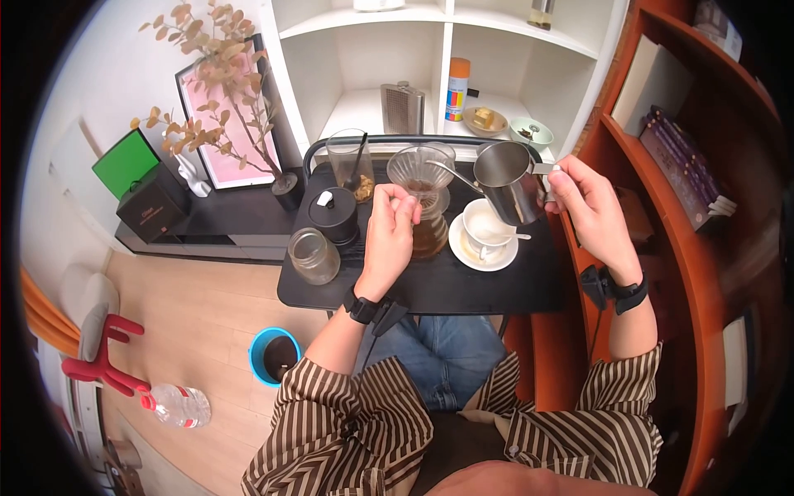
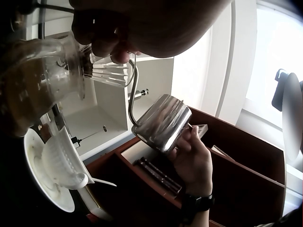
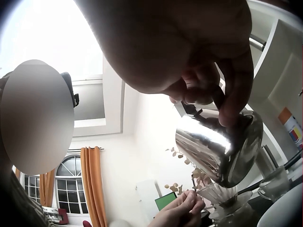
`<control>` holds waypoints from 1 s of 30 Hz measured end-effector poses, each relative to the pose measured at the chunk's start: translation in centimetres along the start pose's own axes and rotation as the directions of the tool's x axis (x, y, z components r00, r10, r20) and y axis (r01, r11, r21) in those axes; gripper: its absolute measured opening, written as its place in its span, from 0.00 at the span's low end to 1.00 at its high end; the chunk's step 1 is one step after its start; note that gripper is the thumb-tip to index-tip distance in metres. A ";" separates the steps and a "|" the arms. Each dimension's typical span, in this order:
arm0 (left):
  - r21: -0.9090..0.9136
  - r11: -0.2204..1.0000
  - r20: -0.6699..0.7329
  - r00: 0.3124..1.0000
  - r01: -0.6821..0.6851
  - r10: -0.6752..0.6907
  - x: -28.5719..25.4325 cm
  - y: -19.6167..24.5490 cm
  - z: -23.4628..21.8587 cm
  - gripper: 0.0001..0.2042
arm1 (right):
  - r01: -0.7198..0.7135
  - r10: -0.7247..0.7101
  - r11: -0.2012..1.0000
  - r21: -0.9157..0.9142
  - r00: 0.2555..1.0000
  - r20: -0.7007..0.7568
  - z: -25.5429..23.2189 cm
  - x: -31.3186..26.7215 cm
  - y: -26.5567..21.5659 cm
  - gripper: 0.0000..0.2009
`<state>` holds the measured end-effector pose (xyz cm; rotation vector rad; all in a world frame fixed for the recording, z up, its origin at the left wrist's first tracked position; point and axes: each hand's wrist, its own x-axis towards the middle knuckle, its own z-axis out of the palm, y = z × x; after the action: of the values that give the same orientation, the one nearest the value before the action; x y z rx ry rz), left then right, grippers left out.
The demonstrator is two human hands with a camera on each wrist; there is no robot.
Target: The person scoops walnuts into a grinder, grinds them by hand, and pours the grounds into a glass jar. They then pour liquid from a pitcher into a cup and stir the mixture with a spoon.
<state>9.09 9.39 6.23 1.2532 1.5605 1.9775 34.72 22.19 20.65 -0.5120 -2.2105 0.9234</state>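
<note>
My right hand (image 1: 585,202) grips the handle of a lidless steel gooseneck kettle (image 3: 203,146), held raised and tilted above a white cup (image 1: 482,225) with saucer and spoon. The kettle's thin spout reaches left over a ribbed glass dripper (image 1: 413,172), which sits on a glass carafe (image 1: 432,240) with brown liquid inside. My left hand (image 1: 390,230), fingers curled in and thumb against them, is just left of the dripper. In the left wrist view its fingertips (image 2: 120,56) overlap the dripper's rim; nothing shows between them.
On the black table (image 1: 529,281) stand a black canister (image 1: 333,219), an open glass jar (image 1: 314,258) and a tall glass (image 1: 343,153) with a dark stick. White shelves (image 1: 364,50) rise behind; a wooden bookcase (image 1: 662,198) borders the right. A blue bin (image 1: 263,364) stands on the floor.
</note>
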 end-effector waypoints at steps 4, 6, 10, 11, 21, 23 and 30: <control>0.002 1.000 0.011 1.000 0.007 -0.007 0.0 0.0 -0.1 0.04 | -0.058 0.053 0.966 0.252 0.998 0.024 0.3 -0.3 3.0 0.15; 0.005 1.000 0.014 1.000 0.012 -0.012 0.0 0.2 -0.1 0.04 | -0.058 0.055 0.940 0.337 0.998 0.017 0.3 -0.9 4.3 0.16; 0.005 1.000 0.015 1.000 0.016 -0.016 0.0 0.5 -0.1 0.04 | -0.031 0.075 0.901 0.433 0.993 -0.086 -0.2 -2.6 6.7 0.16; -0.001 1.000 0.017 1.000 0.021 -0.021 0.0 0.6 -0.1 0.04 | -0.033 0.093 0.895 0.446 0.989 -0.112 -0.5 -3.2 7.1 0.17; -0.046 0.999 0.020 1.000 0.012 -0.011 -0.1 0.5 -0.3 0.04 | -0.090 0.253 0.876 0.473 0.922 -0.293 -0.9 -10.4 12.6 0.16; -0.095 0.995 0.021 1.000 0.002 0.000 -0.2 0.8 -0.3 0.04 | -0.139 0.303 0.864 0.484 0.911 -0.279 0.0 -12.0 14.6 0.16; -0.137 0.990 -0.170 0.985 -0.043 0.020 -1.1 0.2 -0.8 0.06 | -0.244 0.371 0.857 0.455 0.904 -0.214 2.6 -14.3 17.2 0.16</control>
<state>9.16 8.04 5.88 1.0871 1.4531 2.2214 44.35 24.32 0.37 -0.7582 -1.6193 1.3562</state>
